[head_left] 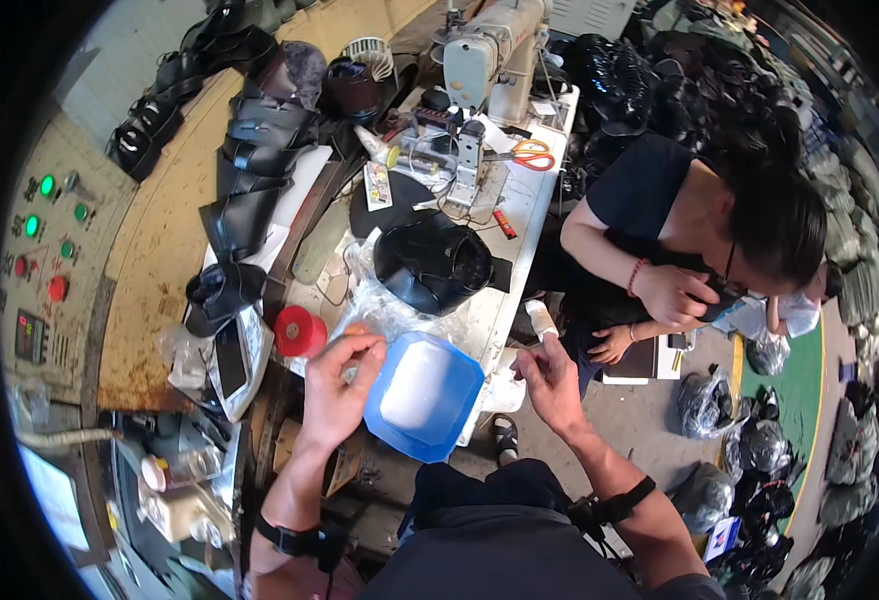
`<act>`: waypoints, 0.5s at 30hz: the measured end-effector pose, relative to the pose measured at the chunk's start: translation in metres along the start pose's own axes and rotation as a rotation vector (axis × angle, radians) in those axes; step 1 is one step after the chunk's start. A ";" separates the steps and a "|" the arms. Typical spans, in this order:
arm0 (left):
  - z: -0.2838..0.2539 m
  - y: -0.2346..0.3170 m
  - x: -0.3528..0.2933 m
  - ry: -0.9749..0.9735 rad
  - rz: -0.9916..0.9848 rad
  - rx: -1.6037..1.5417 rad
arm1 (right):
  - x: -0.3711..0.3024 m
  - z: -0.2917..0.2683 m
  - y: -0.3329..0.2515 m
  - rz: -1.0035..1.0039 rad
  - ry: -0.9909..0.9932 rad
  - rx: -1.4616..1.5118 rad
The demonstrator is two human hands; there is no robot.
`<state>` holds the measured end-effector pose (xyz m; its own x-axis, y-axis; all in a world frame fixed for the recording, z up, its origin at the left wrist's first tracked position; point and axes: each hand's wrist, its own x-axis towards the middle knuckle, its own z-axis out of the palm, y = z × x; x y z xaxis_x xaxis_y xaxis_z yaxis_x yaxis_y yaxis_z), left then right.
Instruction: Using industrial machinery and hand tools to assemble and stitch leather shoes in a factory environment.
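A blue eight-sided plastic tub (442, 441) with a white inside stands at the table's near edge, between my hands. My left hand (340, 388) is beside the tub's left rim, its fingers curled in and the fingertips together; anything in them is too small to make out. To the right of the tub, my right hand (552, 385) is raised off the table with bent fingers. A small white piece (540, 319) shows at its fingertips, its kind unclear. A black leather shoe upper (425, 262) lies on the table beyond the tub, beside crumpled clear plastic (380, 305).
A red thread spool (300, 331) stands left of the tub. Farther back are a sewing machine (472, 70) and orange-handled scissors (533, 154). Black shoe pieces (250, 220) line the left bench. Close on the right sits a co-worker (660, 220); bagged goods (710, 400) lie on the floor.
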<state>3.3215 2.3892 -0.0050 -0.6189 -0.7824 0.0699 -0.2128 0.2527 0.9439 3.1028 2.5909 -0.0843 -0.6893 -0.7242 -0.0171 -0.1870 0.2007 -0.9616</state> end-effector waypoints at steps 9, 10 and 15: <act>-0.020 -0.017 -0.001 -0.052 -0.108 -0.340 | 0.028 0.049 -0.048 -0.083 0.104 -0.136; -0.023 -0.019 -0.002 -0.057 -0.107 -0.341 | 0.032 0.051 -0.051 -0.081 0.109 -0.137; -0.032 -0.023 -0.006 -0.053 -0.017 -0.199 | 0.076 0.059 -0.030 0.062 0.092 -0.298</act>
<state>3.3542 2.3703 -0.0170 -0.6568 -0.7530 0.0411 -0.0730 0.1178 0.9903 3.0972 2.4917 -0.0731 -0.7636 -0.6447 -0.0356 -0.3301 0.4372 -0.8366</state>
